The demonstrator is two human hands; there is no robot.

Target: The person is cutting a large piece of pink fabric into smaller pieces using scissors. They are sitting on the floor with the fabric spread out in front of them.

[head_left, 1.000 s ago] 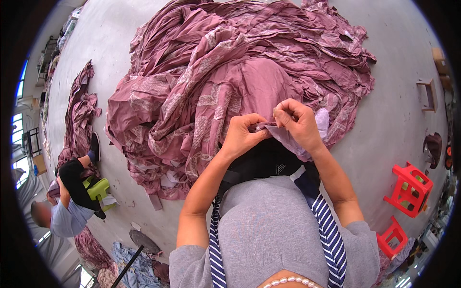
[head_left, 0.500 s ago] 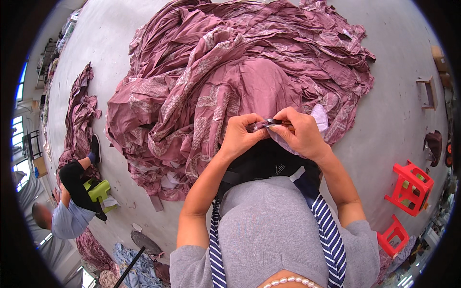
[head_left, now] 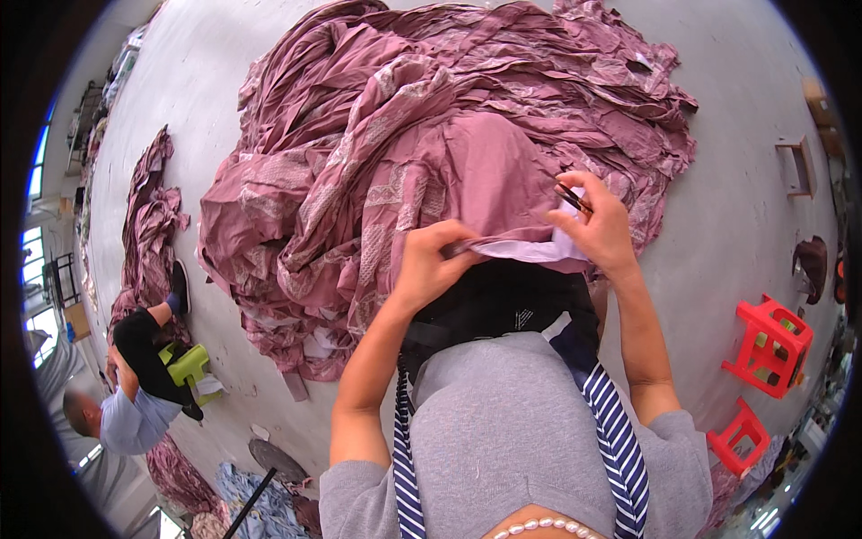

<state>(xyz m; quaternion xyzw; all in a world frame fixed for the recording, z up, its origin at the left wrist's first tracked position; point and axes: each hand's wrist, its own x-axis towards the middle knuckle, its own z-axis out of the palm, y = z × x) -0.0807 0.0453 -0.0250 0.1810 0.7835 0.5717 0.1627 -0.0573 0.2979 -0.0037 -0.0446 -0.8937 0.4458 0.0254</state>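
Observation:
My left hand [head_left: 434, 260] pinches the edge of a mauve-pink cloth [head_left: 494, 180] with pale patterned bands, just above my lap. A strip of its pale lilac underside [head_left: 525, 251] is turned up along the edge between my hands. Held between thumb and fingers of my right hand [head_left: 600, 225] is a small, dark pair of thread snips [head_left: 573, 197]; their blades point up and left over the cloth. Part of the snips is hidden by my fingers. The cloth runs on into a large crumpled heap [head_left: 359, 117] in front of me.
Red plastic stools [head_left: 770, 346] stand on the grey floor at my right. To the left, a person [head_left: 139, 404] sits on a green stool [head_left: 190, 366] beside more mauve cloth [head_left: 148, 225]. Blue cloth [head_left: 260, 503] lies at the lower left. A small wooden stand [head_left: 796, 169] is far right.
My right hand has moved up and right with the snips, away from my left hand. My left hand has shifted slightly left, and the cloth's edge now stretches between them, its pale underside showing.

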